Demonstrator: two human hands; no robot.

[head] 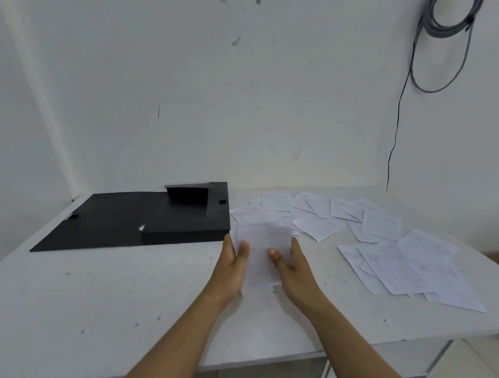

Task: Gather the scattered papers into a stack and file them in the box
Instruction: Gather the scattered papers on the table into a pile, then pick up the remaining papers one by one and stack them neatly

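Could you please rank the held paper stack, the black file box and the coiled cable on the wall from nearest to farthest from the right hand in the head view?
From the right hand:
1. Held paper stack, gripped in it, with the left hand on the other edge.
2. Black file box, open, on the table to the left.
3. Coiled cable, high on the wall, upper right.

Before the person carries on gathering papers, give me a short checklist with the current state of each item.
1. Both hands grip the small stack of white printed papers: ok, left hand and right hand hold its sides, thumbs on top.
2. Stack edges squared: cannot tell, blurred.
3. All sheets gathered: not ok, loose white sheets lie scattered on the right.
4. Black plastic file box open: ok, lid folded out flat to the left.
5. White table between stack and box free of obstacles: ok.
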